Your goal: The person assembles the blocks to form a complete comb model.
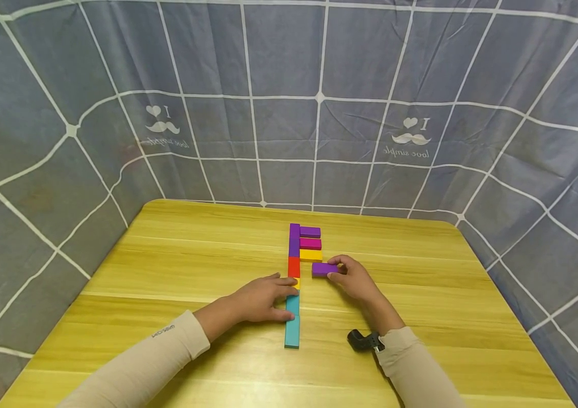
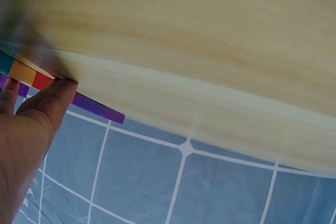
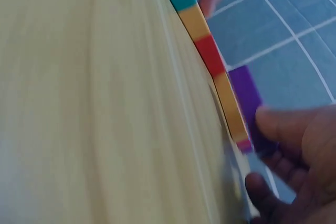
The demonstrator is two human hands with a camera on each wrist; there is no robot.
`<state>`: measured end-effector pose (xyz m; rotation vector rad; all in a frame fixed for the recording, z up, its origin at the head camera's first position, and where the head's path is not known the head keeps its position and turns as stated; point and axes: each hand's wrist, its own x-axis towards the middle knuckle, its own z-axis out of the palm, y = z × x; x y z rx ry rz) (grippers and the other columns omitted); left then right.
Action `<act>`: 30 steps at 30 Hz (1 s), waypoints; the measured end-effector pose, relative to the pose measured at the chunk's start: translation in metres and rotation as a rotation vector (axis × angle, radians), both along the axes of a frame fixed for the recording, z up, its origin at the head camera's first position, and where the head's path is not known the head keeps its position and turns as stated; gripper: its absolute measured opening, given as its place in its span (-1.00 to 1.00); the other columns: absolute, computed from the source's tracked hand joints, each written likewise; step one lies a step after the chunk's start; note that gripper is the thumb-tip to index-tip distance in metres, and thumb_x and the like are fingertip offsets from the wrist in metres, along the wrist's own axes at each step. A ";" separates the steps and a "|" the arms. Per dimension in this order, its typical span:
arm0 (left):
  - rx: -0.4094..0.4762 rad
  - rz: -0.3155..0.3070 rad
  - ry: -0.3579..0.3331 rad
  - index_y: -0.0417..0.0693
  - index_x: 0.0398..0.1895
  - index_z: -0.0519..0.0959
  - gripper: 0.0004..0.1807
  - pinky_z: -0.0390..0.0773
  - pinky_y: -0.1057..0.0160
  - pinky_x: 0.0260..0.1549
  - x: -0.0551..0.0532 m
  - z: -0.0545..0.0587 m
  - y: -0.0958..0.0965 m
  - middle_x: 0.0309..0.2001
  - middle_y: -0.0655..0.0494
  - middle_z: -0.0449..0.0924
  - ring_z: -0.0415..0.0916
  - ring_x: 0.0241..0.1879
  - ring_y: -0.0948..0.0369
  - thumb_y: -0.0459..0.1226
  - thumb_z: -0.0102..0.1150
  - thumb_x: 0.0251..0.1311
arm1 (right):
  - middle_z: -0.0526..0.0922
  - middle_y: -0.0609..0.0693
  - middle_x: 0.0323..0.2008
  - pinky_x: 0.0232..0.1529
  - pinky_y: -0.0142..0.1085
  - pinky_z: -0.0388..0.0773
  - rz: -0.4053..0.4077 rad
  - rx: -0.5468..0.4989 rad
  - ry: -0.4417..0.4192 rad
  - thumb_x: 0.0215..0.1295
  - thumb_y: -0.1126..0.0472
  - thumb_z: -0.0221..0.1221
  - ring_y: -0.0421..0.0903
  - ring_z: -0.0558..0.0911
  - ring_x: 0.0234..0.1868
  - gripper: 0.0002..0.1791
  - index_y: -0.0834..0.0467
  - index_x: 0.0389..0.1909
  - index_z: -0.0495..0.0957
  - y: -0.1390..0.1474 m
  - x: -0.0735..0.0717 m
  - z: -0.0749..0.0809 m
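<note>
A line of flat coloured blocks runs away from me on the table: teal blocks (image 1: 292, 335) nearest, then a yellow block (image 1: 296, 283), a red block (image 1: 294, 267) and purple blocks (image 1: 294, 247) farthest. My left hand (image 1: 263, 299) lies beside it, fingertips touching the yellow and teal part. Between thumb and fingers, my right hand (image 1: 354, 279) pinches a purple block (image 1: 322, 270), also in the right wrist view (image 3: 244, 90). This block is right of the line, nearer me than a yellow block (image 1: 311, 255) that extends sideways from the line.
Beyond that yellow block, a magenta block (image 1: 310, 243) and another purple block (image 1: 310, 232) also branch rightward. The wooden table (image 1: 177, 249) is surrounded by a grey checked curtain (image 1: 289, 130). A black device (image 1: 362, 340) is strapped to the right wrist.
</note>
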<state>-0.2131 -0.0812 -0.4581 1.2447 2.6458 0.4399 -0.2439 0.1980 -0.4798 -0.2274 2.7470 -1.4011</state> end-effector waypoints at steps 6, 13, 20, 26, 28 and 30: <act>-0.007 0.011 -0.004 0.07 0.34 0.50 -0.33 0.30 -0.07 0.32 0.000 -0.001 0.002 0.43 0.08 0.32 0.24 0.38 -0.19 0.20 0.15 0.28 | 0.61 0.15 0.00 0.15 0.02 0.40 -0.034 0.045 0.029 0.26 0.30 0.30 0.11 0.51 -0.02 -0.74 0.16 -0.03 0.61 -0.013 -0.001 -0.008; 0.000 0.014 0.011 0.06 0.32 0.52 -0.34 0.33 -0.06 0.30 0.000 -0.002 0.002 0.42 0.07 0.34 0.27 0.37 -0.17 0.20 0.16 0.27 | 0.60 0.14 -0.03 0.13 0.12 0.31 -0.043 0.151 0.075 0.24 0.25 0.32 0.12 0.54 0.00 -0.72 0.15 -0.02 0.64 -0.020 0.001 -0.007; 0.018 0.002 0.030 0.03 0.29 0.54 -0.36 0.33 -0.05 0.30 0.001 -0.002 0.001 0.39 0.06 0.37 0.30 0.35 -0.17 0.18 0.17 0.28 | 0.60 0.08 -0.10 -0.02 0.02 0.30 -0.046 0.179 0.085 0.21 0.22 0.34 0.07 0.52 -0.08 -0.71 0.12 -0.03 0.66 -0.024 -0.002 -0.007; 0.026 0.001 0.030 0.03 0.30 0.54 -0.36 0.33 -0.04 0.30 0.001 0.000 0.001 0.39 0.06 0.37 0.30 0.35 -0.17 0.17 0.19 0.27 | 0.60 0.07 -0.12 -0.04 0.04 0.27 -0.046 0.168 0.086 0.23 0.24 0.33 0.07 0.52 -0.10 -0.71 0.12 -0.02 0.66 -0.028 -0.003 -0.007; 0.028 0.000 0.033 0.03 0.30 0.54 -0.36 0.33 -0.04 0.30 0.001 0.000 0.000 0.39 0.06 0.38 0.30 0.35 -0.16 0.17 0.19 0.27 | 0.60 0.08 -0.14 -0.05 0.03 0.27 -0.047 0.160 0.096 0.22 0.24 0.32 0.08 0.52 -0.12 -0.71 0.13 -0.03 0.66 -0.029 -0.003 -0.007; 0.030 0.000 0.035 0.02 0.30 0.54 -0.35 0.32 -0.04 0.31 0.001 -0.001 0.000 0.39 0.06 0.37 0.30 0.35 -0.16 0.17 0.19 0.27 | 0.59 0.08 -0.16 -0.08 0.02 0.27 -0.046 0.153 0.112 0.21 0.25 0.32 0.08 0.51 -0.14 -0.72 0.14 -0.04 0.66 -0.030 -0.003 -0.008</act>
